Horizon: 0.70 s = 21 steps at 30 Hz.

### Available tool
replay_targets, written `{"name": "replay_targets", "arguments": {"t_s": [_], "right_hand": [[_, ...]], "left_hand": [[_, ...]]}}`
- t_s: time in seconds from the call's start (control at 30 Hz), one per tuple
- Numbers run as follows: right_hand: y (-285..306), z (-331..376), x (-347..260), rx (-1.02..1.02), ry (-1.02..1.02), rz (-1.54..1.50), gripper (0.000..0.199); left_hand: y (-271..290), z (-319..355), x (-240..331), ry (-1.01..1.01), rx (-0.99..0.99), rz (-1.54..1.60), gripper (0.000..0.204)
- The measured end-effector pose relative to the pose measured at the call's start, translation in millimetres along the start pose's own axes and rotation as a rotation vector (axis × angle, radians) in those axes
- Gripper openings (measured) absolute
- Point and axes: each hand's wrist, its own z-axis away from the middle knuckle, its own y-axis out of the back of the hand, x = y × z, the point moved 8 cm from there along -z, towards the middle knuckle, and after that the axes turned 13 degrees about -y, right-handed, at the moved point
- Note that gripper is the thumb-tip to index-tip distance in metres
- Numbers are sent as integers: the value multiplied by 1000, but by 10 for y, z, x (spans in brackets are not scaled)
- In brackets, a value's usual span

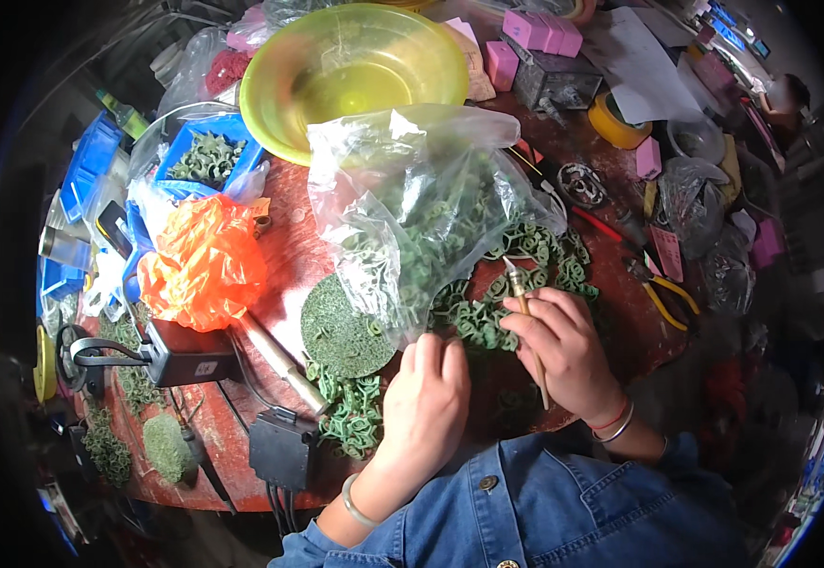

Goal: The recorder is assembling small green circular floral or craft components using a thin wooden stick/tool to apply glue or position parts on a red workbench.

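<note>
My right hand (568,352) is closed around a slim pen-shaped tool (517,284) with a wooden shaft and a pointed metal tip, which points away from me. My left hand (426,398) has its fingers curled together at the lower edge of a clear plastic bag (364,227); whatever they pinch is hidden. Small curly green pieces (484,325) lie in a heap beyond both hands, and more show through the bag. To the left of the bag lies a round, speckled green disc (344,322), with further green curls (350,421) just below it.
A yellow translucent basin (270,95) stands at the back. On the left are an orange plastic bag (205,265), a blue tray (170,170) of green pieces, and a black box (282,450) with cables. Yellow-handled pliers (667,301) and a tape roll (617,128) lie right.
</note>
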Motion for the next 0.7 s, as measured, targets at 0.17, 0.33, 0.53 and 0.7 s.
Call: {"name": "replay_targets", "arguments": {"t_s": [0.17,0.33,0.53,0.7], "right_hand": [[87,-57,49,74,-17,-95,28],[118,-107,91,66,-185,-458,24],[-113,-48,216,-121,-453,-740,25],[-35,-54,138,-59,-425,-756,26]], "left_hand": [[18,-77,-30,-61,120,39,21],[1,5,-279,103,282,550,11],[-304,105,-377,592,268,1607,21],[-295,91,-343,588,275,1714,24]]}}
